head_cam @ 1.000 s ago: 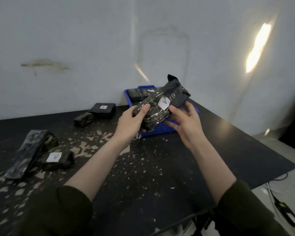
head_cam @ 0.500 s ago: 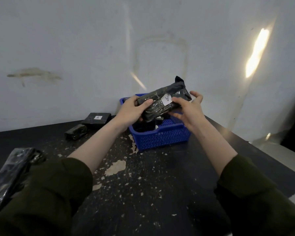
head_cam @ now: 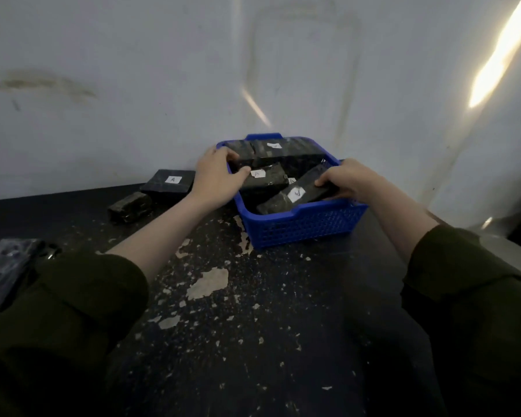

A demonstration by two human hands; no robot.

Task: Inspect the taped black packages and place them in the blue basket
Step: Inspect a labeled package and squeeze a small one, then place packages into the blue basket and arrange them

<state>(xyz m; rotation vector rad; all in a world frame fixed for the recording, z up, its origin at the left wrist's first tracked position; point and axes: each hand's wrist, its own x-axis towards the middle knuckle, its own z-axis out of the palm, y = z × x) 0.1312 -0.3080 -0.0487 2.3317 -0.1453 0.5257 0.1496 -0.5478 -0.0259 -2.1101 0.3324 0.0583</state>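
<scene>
Over the blue basket [head_cam: 298, 230], your right hand [head_cam: 348, 179] pinches the taped package [head_cam: 283, 200]; hold of left hand [head_cam: 215, 176] unclear. Likely slick, soft: grip both ends.

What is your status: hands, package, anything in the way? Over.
Right hand grips labelled package, inside blue basket. Left hand rests on other packages there, grip unclear. Basket crowded, no blockage.

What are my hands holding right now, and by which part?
The right hand grips the tilted package by its right end. The left hand touches another package; whether it grips cannot be told.
</scene>
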